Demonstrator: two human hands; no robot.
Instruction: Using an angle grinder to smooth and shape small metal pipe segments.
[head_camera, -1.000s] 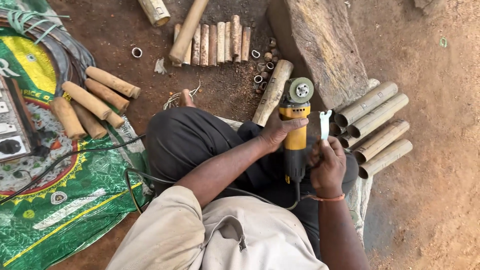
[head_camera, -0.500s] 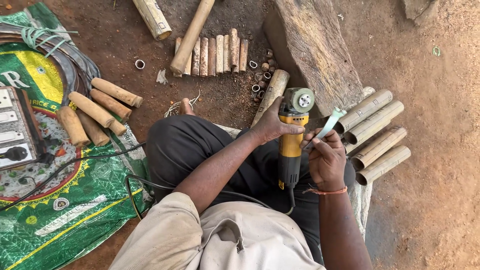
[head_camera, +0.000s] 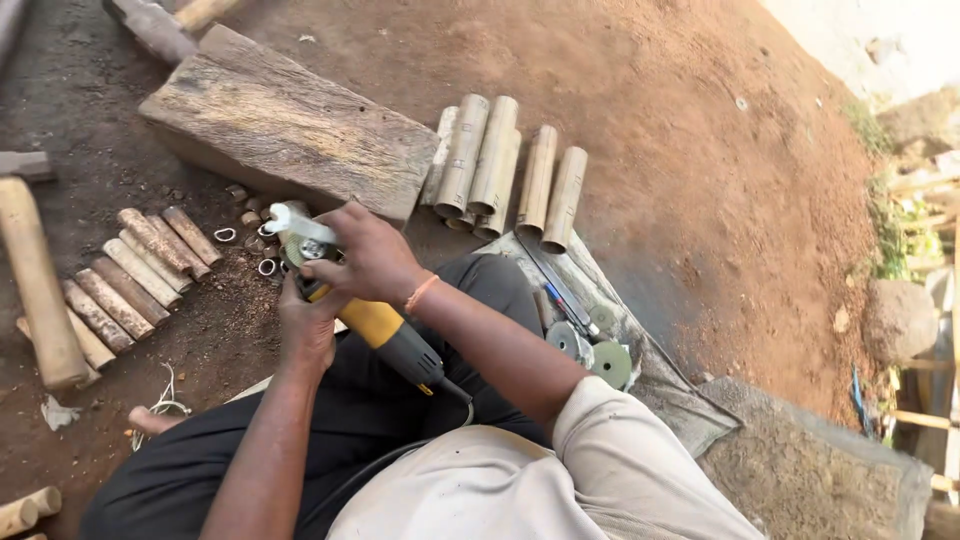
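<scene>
Meanwhile the view had swung round, so the wooden block (head_camera: 290, 130) now lay at 11 o'clock from the grinder (head_camera: 365, 320), not at 1 as before. The left hand (head_camera: 305, 325) stayed wrapped around the grinder's yellow body over the lap. The right hand (head_camera: 370, 255) had moved from beside the body onto the head, gripping a pale tool (head_camera: 295, 225) there. Bamboo tubes (head_camera: 500, 165) lay at 1 o'clock.
</scene>
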